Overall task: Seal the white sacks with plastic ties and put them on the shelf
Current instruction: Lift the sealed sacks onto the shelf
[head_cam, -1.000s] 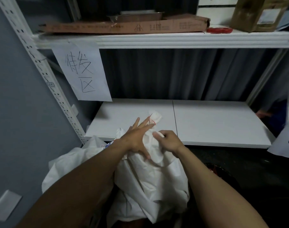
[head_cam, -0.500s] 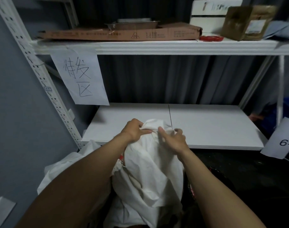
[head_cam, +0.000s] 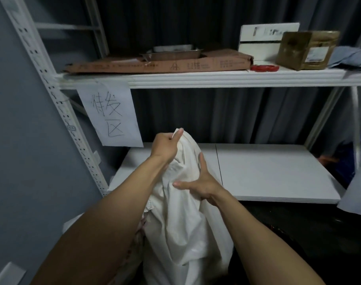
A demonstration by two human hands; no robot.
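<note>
A white sack (head_cam: 185,223) stands upright in front of the lower white shelf (head_cam: 274,173), its gathered neck raised level with the shelf board. My left hand (head_cam: 165,147) grips the bunched top of the neck in a fist. Below it, my right hand (head_cam: 198,184) holds the sack's upper side, thumb spread to the left and fingers wrapped round the cloth. No plastic tie shows on the neck. A second white sack (head_cam: 72,223) peeks out low on the left behind my left forearm.
A handwritten paper sign (head_cam: 109,116) hangs from the upper shelf (head_cam: 196,80). On that shelf lie a flat cardboard box (head_cam: 159,65), a metal tray (head_cam: 173,51), a red object (head_cam: 265,68) and a brown box (head_cam: 307,50). A perforated upright (head_cam: 52,95) stands left.
The sack's neck has been lifted higher. My left hand went from flat on the cloth to a fist round the top. My right hand slid lower onto the side.
</note>
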